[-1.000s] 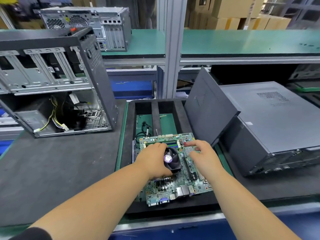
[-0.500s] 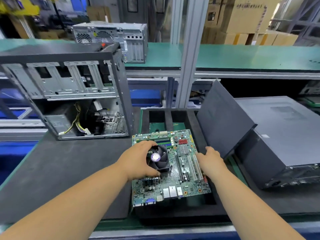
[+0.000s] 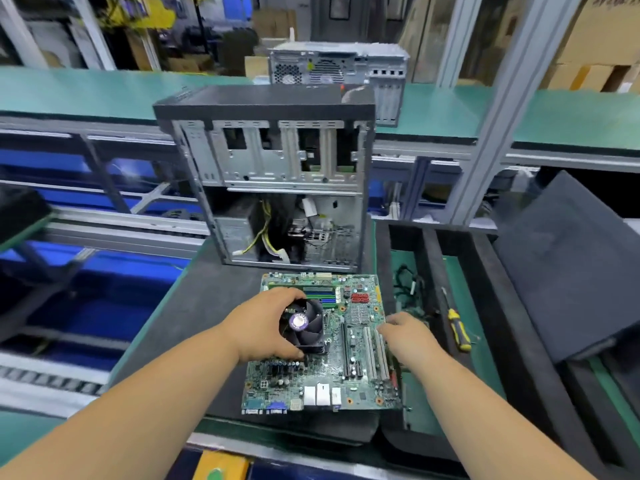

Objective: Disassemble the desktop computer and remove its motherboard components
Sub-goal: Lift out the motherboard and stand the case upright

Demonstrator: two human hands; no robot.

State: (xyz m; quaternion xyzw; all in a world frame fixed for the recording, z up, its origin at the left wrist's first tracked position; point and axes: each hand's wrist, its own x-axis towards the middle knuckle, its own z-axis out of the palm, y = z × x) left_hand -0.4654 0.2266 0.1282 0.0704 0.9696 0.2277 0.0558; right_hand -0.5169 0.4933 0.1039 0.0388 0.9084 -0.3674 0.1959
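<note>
- Two bare hands hold a flat green motherboard point(image 3: 325, 344) in the lower middle of the frame, over a dark grey mat point(image 3: 194, 306).
- It is a bumpy rectangle covered in small parts; its long side runs from the bottom of the frame up toward the open metal computer case point(image 3: 277, 174), and its silver plugs face the bottom edge.
- Left hand point(image 3: 263, 327) curls round the black round cooler fan point(image 3: 306, 327) on the board.
- Right hand point(image 3: 408, 336) grips the board's right edge, fingers bent.
- One yellow and black screwdriver point(image 3: 457, 329) lies in the black foam tray point(image 3: 491, 306) at right.
</note>
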